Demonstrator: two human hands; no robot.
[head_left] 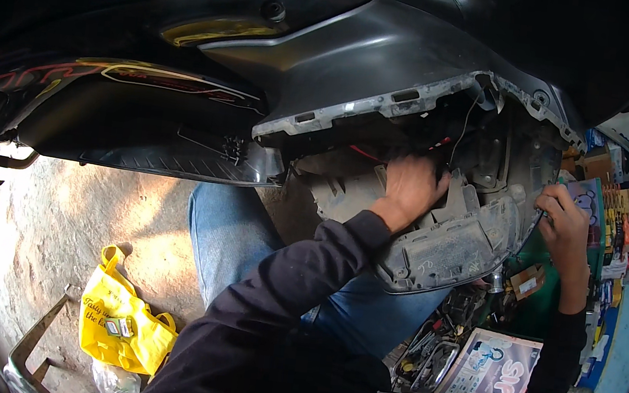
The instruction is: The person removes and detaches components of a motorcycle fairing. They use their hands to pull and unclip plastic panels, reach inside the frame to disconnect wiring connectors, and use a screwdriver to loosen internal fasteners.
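"One dusty fairing panel (448,252) in front of me, head view. Ribbed inner side faces me. Sits just below the grey clip edge (387,105) of the black scooter bodywork (331,51)."

"Joined to it or loose?"

"Can't tell. Upper right corner of the panel meets the bodywork, join unclear."

"Right hand (564,219) state?"

"Grasping. My fingers are bent over the panel's right rim, thumb mostly hidden."

"And the left hand (411,190)?"

"Back of it toward me, at the panel's upper edge near the middle, reaching to the dark opening. Fingertips lost in shadow, so can't tell if I'm gripping anything or just resting there."

"Wiring?"

"Thin cable (458,139) hangs in the opening, right of my left hand. Red wire (364,153) to the left of it."

"Around you?"

"Panel's lower edge is over my jeans (232,226). Left sleeve (273,289) crosses them. Lower right: hand tools (429,359) in a heap, printed board (463,386) beside them, small cardboard box (528,283) further up. Lower left, on the concrete floor (71,223): yellow tote bag (109,349), clear plastic bag (114,386) right by its base."
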